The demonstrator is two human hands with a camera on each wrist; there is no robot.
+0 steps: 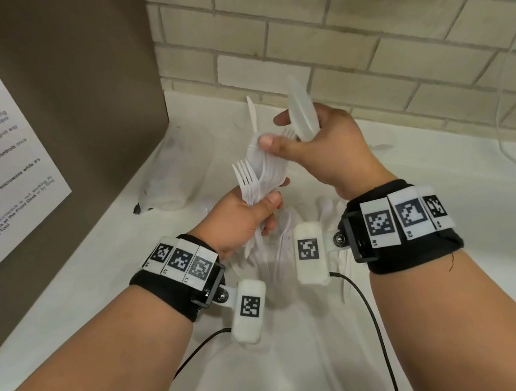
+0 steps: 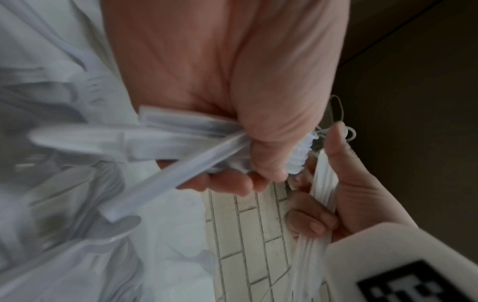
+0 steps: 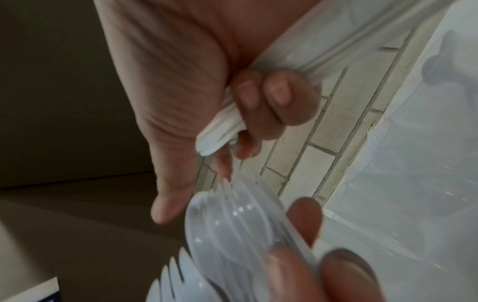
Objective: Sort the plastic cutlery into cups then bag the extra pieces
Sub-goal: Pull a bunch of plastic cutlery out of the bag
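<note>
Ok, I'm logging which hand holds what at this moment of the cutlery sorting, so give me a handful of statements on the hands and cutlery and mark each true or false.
1. The left hand grips a bundle of white plastic forks. True.
2. The right hand is empty, with straight fingers. False: it holds pieces of cutlery that stick up above the fist, while its thumb presses on the left hand's bundle.
3. Both hands are raised above the white counter. True.
4. All the loose cutlery already stands in cups. False: more white pieces lie on the counter below the hands, and no cup holding cutlery can be seen.
5. A brick wall stands behind the counter. True.
</note>
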